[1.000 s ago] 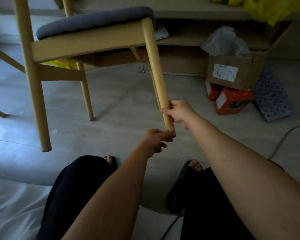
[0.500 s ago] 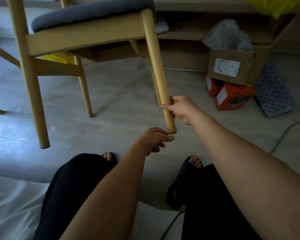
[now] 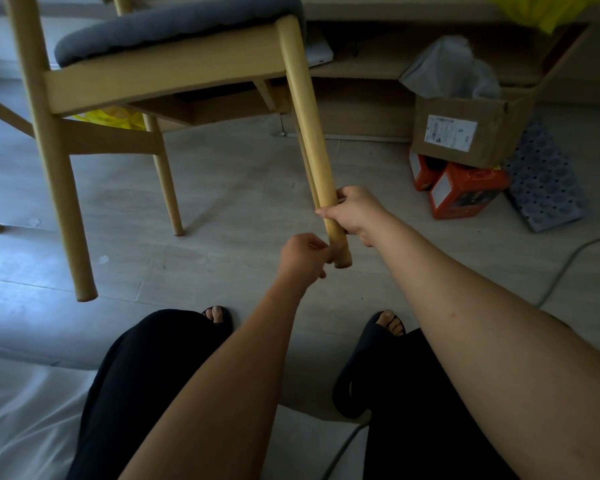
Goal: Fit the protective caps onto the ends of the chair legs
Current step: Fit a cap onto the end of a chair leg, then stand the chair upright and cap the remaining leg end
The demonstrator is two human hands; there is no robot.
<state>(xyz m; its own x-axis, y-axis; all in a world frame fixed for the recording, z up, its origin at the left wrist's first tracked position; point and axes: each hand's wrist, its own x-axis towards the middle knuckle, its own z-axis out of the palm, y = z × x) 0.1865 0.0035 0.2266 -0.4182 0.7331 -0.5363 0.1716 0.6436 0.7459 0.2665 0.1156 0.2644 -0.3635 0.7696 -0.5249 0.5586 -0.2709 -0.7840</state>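
A light wooden chair (image 3: 160,77) with a grey seat cushion (image 3: 174,22) is tipped, its near leg (image 3: 309,126) lifted off the floor and slanting toward me. My right hand (image 3: 355,211) grips this leg a little above its lower end (image 3: 342,259). My left hand (image 3: 303,256) is at that end from the left, fingers curled, fingertips pinching the leg's lowest part. I cannot make out a cap under those fingers or on the tip. The chair's left leg (image 3: 84,292) shows a bare wooden tip.
A cardboard box (image 3: 465,133) sits on orange boxes (image 3: 465,192) at the right, beside a dotted grey mat (image 3: 548,181). A cable (image 3: 568,258) runs over the floor. My feet in dark slippers (image 3: 388,327) are below the hands, and a white sheet (image 3: 25,420) lies lower left.
Half a second ago my left hand hung just off the leg's tip with looser fingers; it has closed back onto the tip. My right hand keeps its grip.
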